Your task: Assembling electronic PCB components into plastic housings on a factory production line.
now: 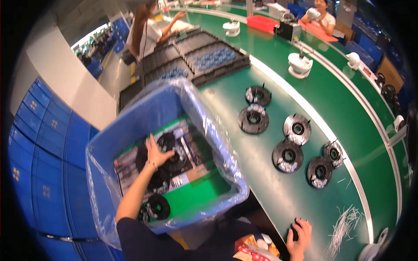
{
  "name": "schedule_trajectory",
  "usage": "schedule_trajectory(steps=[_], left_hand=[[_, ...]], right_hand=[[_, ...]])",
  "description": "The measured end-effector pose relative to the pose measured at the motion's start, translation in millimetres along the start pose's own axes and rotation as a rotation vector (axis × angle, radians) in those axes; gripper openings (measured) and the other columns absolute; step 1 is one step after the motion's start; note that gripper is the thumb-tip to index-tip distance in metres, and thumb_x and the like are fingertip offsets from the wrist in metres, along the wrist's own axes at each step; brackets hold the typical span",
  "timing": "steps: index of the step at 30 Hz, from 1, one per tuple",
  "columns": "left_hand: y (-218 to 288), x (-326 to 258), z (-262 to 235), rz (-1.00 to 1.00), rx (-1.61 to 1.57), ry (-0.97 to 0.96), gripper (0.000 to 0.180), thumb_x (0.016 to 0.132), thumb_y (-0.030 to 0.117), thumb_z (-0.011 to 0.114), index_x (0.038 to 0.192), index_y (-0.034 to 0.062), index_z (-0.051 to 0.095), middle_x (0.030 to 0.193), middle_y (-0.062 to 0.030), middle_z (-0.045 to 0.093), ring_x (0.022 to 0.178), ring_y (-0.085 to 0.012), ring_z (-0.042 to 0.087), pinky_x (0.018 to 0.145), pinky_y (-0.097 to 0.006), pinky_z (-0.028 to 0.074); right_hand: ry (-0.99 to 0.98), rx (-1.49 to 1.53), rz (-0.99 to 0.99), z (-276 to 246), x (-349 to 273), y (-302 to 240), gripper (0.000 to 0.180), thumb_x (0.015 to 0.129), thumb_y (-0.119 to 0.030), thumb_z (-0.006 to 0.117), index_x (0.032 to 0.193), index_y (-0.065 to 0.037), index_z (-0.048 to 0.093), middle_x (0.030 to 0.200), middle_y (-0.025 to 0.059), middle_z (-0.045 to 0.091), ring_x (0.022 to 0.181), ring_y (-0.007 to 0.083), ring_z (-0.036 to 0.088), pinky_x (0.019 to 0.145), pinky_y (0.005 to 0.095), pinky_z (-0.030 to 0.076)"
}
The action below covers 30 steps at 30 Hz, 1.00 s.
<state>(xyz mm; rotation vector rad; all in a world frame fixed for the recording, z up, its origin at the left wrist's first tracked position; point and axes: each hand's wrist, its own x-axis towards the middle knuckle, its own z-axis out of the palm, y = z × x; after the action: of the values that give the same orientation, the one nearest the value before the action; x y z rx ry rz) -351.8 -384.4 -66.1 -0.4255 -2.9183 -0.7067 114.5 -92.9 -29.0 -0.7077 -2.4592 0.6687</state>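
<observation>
Left hand (156, 153) is down inside the blue bin (133, 119), over the black discs (177, 162) lying there; its fingers are spread apart, thumb out to the right, and no disc is clamped between them. Whether the fingertips touch a disc cannot be told from this angle. A lower disc (159, 206) lies apart from that group, toward the near wall of the bin, on a green surface. A clear liner (209, 126) drapes over the bin's rim. Right hand (300, 237) is at the near edge of the green table (274, 195), fingers loosely curled, with a gap between thumb and index; nothing is seen in its grasp. Six more discs lie on the table in three pairs, each with a round central hole: a far pair (253, 119), a middle pair (288, 155) and a near pair (319, 172). White strips (345, 224) lie in a loose heap to the right of the right hand. Beyond the bin, a black tray (190, 53) holds small blue parts (214, 58). White round units (300, 65) stand on the green line past the metal rail. Blue crates (48, 152) are stacked at left. Two other people are at the far side, one near a red bin (262, 24).
</observation>
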Motion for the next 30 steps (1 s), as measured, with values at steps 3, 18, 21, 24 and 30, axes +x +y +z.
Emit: schedule_trajectory(steps=[3, 18, 21, 24, 30], left_hand=[[15, 5, 0, -0.237, -0.084, 0.068, 0.12, 0.04, 0.035, 0.08, 0.126, -0.0039, 0.005, 0.121, -0.029, 0.026, 0.111, -0.0374, 0.033, 0.092, -0.035, 0.031], [20, 9, 75, -0.365, -0.307, 0.26, 0.051, 0.073, 0.032, 0.058, 0.106, -0.0028, 0.041, 0.097, -0.0224, 0.053, 0.092, -0.0353, 0.051, 0.08, -0.037, 0.039], [15, 11, 73, -0.433, -0.629, 0.143, 0.051, 0.074, 0.024, 0.06, 0.111, -0.0024, 0.037, 0.086, -0.0122, 0.056, 0.076, -0.0171, 0.053, 0.069, -0.028, 0.042], [26, 6, 57, -0.404, -0.636, 0.073, 0.05, 0.074, 0.024, 0.061, 0.11, -0.0032, 0.04, 0.089, -0.0124, 0.056, 0.078, -0.0161, 0.052, 0.069, -0.026, 0.042], [-4, 17, -6, -0.761, -1.186, -0.214, 0.018, 0.074, 0.021, 0.055, 0.081, 0.0047, 0.058, 0.074, -0.007, 0.057, 0.065, -0.0188, 0.056, 0.056, -0.03, 0.046]], right_hand=[[0.001, -0.017, -0.005, 1, 5, -6, 0.02, 0.061, 0.0, 0.057, 0.081, -0.002, 0.054, 0.095, 0.0127, 0.054, 0.092, 0.0324, 0.049, 0.086, 0.0437, 0.034], [-0.016, 0.005, 0.024, -1, -2, -1, 0.021, 0.059, 0.0, 0.059, 0.08, -0.002, 0.055, 0.096, 0.011, 0.055, 0.092, 0.0315, 0.049, 0.085, 0.0435, 0.035], [0.017, 0.006, 0.012, -5, -1, -4, 0.021, 0.059, -0.001, 0.059, 0.08, -0.002, 0.055, 0.096, 0.0108, 0.055, 0.092, 0.031, 0.049, 0.084, 0.0433, 0.036], [0.051, 0.026, 0.043, -5, -2, 3, 0.021, 0.059, -0.001, 0.06, 0.08, -0.002, 0.056, 0.095, 0.0107, 0.055, 0.092, 0.0305, 0.05, 0.083, 0.0431, 0.037], [0.048, 0.078, 0.061, -4, 0, 6, 0.021, 0.058, -0.002, 0.062, 0.078, -0.002, 0.056, 0.094, 0.01, 0.056, 0.091, 0.0301, 0.05, 0.083, 0.0428, 0.038]])
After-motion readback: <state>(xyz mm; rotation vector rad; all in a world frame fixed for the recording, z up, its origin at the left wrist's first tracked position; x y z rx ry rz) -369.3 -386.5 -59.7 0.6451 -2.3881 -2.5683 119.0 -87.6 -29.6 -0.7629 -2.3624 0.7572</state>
